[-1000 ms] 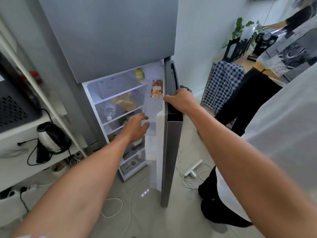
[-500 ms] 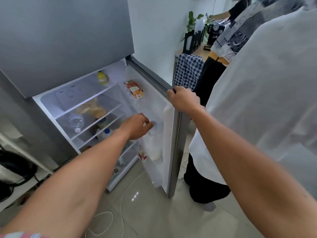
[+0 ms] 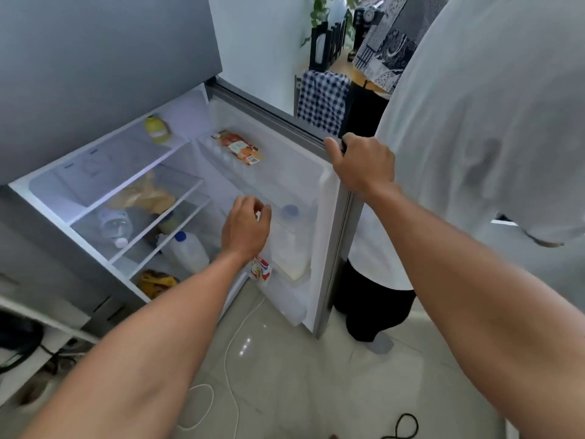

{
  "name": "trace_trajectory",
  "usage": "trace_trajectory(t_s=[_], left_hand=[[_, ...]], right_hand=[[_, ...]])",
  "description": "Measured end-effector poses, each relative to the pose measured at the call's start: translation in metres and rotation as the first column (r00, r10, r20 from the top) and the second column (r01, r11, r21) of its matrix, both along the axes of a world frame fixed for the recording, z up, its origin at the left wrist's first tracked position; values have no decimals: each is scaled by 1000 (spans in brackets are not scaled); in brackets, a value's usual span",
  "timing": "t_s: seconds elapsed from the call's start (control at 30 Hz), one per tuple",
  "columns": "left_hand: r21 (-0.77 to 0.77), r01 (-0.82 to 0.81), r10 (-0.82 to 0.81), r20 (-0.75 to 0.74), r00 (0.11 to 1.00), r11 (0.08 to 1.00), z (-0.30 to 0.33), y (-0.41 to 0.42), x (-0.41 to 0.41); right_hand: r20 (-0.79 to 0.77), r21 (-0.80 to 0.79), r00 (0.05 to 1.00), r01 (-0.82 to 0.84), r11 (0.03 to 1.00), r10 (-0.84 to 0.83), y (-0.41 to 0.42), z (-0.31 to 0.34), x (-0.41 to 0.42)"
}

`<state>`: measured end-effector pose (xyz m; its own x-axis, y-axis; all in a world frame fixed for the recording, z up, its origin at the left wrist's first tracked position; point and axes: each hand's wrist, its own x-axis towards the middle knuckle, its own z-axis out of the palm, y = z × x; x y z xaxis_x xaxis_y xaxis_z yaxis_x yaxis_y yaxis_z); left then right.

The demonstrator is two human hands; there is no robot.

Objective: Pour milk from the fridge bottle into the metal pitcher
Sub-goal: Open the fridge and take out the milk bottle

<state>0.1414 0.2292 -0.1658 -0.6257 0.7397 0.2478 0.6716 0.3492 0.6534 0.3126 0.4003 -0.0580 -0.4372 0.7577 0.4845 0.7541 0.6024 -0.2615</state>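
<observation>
With the lower fridge door (image 3: 329, 217) swung open, the head view looks down into the compartment and onto both forearms. The right hand (image 3: 364, 164) grips the top outer corner of the door, fingers curled over its edge and thumb on the inner face. The left hand (image 3: 245, 229) reaches into the door's middle rack (image 3: 285, 236), its fingers loosely curled toward the rack; whether they have hold of anything cannot be told, since the back of the hand hides them.

Just to the right of the left hand, a milk bottle (image 3: 292, 239) with a pale blue cap stands upright in that door rack, seen dimly through the translucent rack wall. A second white bottle (image 3: 186, 251) with a dark blue cap lies tilted on the lower shelf inside the compartment, to the left of the left forearm. The metal pitcher does not show in this view.

Above, a flat orange packet (image 3: 240, 147) lies in the top door rack. A yellow-green bottle (image 3: 156, 129) stands at the back of the top shelf. A clear water bottle (image 3: 115, 228) lies on its side on the middle shelf, next to a yellow bag (image 3: 145, 194). A small red and white carton (image 3: 260, 270) sits in the door below the left wrist.

Another person in a white shirt (image 3: 474, 122) stands just behind the door. A white cable (image 3: 234, 343) trails across the tiled floor.
</observation>
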Motion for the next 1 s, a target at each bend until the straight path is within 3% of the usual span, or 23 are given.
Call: trace_trajectory(t_s=[0.17, 0.3, 0.5, 0.63, 0.73, 0.83, 0.9, 1.0], left_hand=[[-266, 20, 102, 436, 894, 964, -33, 9, 12], [-222, 14, 174, 800, 575, 975, -46, 23, 37], [-74, -224, 116, 977, 179, 972, -63, 32, 48], [-80, -660, 88, 996, -20, 747, -79, 19, 42], [-127, -778, 119, 991, -68, 616, -69, 3, 39], [-114, -817, 151, 988, -34, 566, -58, -7, 28], [-68, -825, 173, 984, 36, 561, -46, -14, 20], [3, -776, 251, 946, 207, 631, -30, -27, 13]], right_hand=[[3, 19, 999, 39, 999, -39, -2, -2, -3], [13, 41, 998, 68, 997, -68, -5, -5, -6], [-1, 59, 995, 104, 993, -104, -8, -8, -12], [3, 64, 994, 112, 992, -113, -12, -7, -15], [-1, 47, 994, 108, 993, -108, -15, -6, -15], [6, 33, 995, 97, 995, -98, -19, -4, -16], [11, 19, 996, 92, 996, -92, -21, -2, -15], [1, 8, 997, 72, 997, -72, -22, -1, -12]])
